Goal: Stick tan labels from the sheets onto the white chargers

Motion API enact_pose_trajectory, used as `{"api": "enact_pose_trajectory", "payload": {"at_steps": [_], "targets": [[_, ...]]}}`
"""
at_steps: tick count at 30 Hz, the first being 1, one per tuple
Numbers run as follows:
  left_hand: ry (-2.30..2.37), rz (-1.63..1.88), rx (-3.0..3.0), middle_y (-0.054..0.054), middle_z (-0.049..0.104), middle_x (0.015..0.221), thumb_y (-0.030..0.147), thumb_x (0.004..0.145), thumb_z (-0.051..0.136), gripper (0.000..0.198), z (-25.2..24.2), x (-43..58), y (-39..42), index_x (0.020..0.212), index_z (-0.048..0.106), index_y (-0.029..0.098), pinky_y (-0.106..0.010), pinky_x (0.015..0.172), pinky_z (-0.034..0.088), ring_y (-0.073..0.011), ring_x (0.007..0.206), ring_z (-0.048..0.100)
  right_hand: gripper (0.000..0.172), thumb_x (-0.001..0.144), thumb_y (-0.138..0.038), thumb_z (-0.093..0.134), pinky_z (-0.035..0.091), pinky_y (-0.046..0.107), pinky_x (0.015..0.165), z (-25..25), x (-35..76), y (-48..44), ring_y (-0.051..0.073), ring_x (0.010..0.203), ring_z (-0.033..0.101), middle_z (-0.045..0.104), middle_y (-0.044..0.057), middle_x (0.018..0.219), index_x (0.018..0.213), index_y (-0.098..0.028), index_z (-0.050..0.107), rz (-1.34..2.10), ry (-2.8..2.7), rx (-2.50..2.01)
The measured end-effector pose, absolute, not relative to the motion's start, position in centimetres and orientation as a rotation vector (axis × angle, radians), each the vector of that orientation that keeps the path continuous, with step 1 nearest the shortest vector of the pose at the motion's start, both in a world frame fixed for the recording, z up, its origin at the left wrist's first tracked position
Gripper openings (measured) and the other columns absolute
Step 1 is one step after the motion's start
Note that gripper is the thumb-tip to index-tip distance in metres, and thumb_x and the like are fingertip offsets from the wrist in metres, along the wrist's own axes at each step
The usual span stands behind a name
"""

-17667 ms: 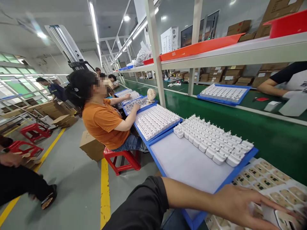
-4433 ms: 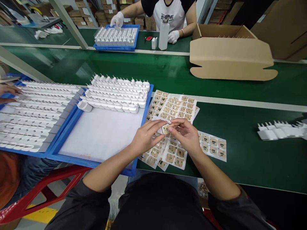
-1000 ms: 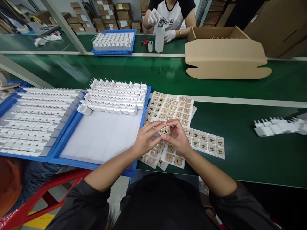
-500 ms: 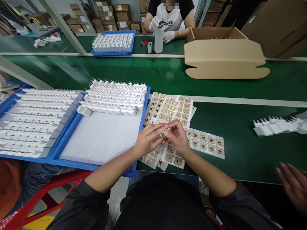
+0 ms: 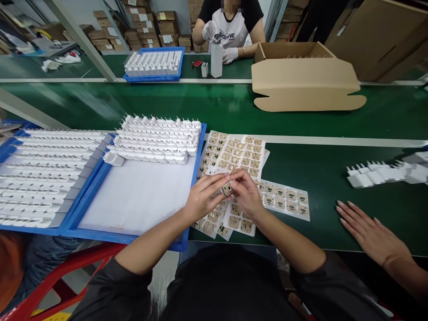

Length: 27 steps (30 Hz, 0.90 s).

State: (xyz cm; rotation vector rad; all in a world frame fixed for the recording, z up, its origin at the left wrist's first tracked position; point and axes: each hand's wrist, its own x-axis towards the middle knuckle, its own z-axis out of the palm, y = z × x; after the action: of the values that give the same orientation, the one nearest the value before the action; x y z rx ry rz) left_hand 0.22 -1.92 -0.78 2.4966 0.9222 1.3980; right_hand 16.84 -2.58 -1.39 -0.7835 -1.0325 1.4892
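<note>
Between my two hands is a small white plug adapter (image 5: 227, 188), its end face tan with a dark slot in the middle. My left hand (image 5: 206, 196) grips it from the left, fingers closed along its upper side. My right hand (image 5: 246, 191) pinches it from the right with thumb and fingertips. Most of the adapter's body is hidden by the fingers. Beneath both hands lie overlapping sheets of tan stickers (image 5: 252, 156). To the left, a blue tray (image 5: 133, 191) holds rows of white plug adapters (image 5: 160, 138) with their pins up.
Another blue tray (image 5: 63, 230) full of adapters stands at the far left. A co-worker's hand (image 5: 371, 236) rests flat on the table at right, below a row of adapters (image 5: 377, 174). Across the belt are a cardboard box (image 5: 301, 82), a bottle (image 5: 216, 57) and a gloved person.
The adapter has turned in my hands, so its tan face now shows upward. The co-worker's hand at right has moved left onto the table. The view has shifted slightly.
</note>
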Motion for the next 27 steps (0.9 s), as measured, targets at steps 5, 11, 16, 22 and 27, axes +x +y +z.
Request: {"api": "enact_pose_trajectory", "payload": {"at_steps": [5, 11, 16, 22, 27], "targets": [[0.908, 1.450, 2.514, -0.010, 0.070, 0.122, 0.011, 0.090, 0.062, 0.052, -0.8, 0.3, -2.0, 0.139, 0.052, 0.025, -0.033, 0.086, 0.058, -0.0198, 0.108, 0.068, 0.014, 0.085, -0.036, 0.070, 0.047, 0.021, 0.046, -1.1, 16.7, -2.7, 0.012, 0.066, 0.051, 0.051, 0.000, 0.094, 0.088, -0.026, 0.061, 1.536, -0.959, -0.743], [0.948, 1.463, 2.428, -0.009, 0.071, 0.121, 0.018, 0.089, 0.068, 0.052, -0.9, 0.2, -1.9, 0.138, 0.054, 0.026, -0.034, 0.088, 0.058, -0.0205, 0.108, 0.069, 0.014, 0.085, -0.034, 0.072, 0.048, 0.022, 0.048, -0.8, 17.1, -2.6, 0.013, 0.066, 0.050, 0.050, 0.000, 0.091, 0.096, -0.028, 0.066, 1.540, -1.043, -0.713], [1.020, 1.368, 2.306, -0.010, 0.069, 0.124, 0.024, 0.088, 0.069, 0.050, -0.5, 0.0, -2.1, 0.137, 0.056, 0.026, -0.036, 0.094, 0.059, -0.0219, 0.111, 0.068, 0.016, 0.090, -0.036, 0.068, 0.049, 0.026, 0.051, -0.1, 18.1, -2.2, 0.015, 0.068, 0.052, 0.052, 0.002, 0.088, 0.105, -0.028, 0.069, 1.322, -1.282, -0.819], [0.989, 1.317, 2.310, -0.009, 0.069, 0.125, 0.023, 0.089, 0.068, 0.050, -0.2, 0.0, -2.2, 0.137, 0.055, 0.026, -0.036, 0.097, 0.058, -0.0216, 0.114, 0.067, 0.008, 0.093, -0.030, 0.065, 0.052, 0.031, 0.059, 0.4, 18.7, -2.0, 0.018, 0.077, 0.059, 0.059, 0.005, 0.091, 0.098, -0.026, 0.071, 0.884, -1.514, -0.906], [1.007, 1.265, 2.251, -0.008, 0.069, 0.127, 0.025, 0.088, 0.069, 0.050, -0.2, 0.0, -2.3, 0.137, 0.056, 0.026, -0.036, 0.100, 0.057, -0.0216, 0.116, 0.066, 0.010, 0.094, -0.021, 0.064, 0.054, 0.031, 0.061, 0.4, 18.8, -1.9, 0.017, 0.076, 0.059, 0.057, 0.006, 0.097, 0.100, -0.025, 0.069, 0.588, -1.662, -0.891]]}}
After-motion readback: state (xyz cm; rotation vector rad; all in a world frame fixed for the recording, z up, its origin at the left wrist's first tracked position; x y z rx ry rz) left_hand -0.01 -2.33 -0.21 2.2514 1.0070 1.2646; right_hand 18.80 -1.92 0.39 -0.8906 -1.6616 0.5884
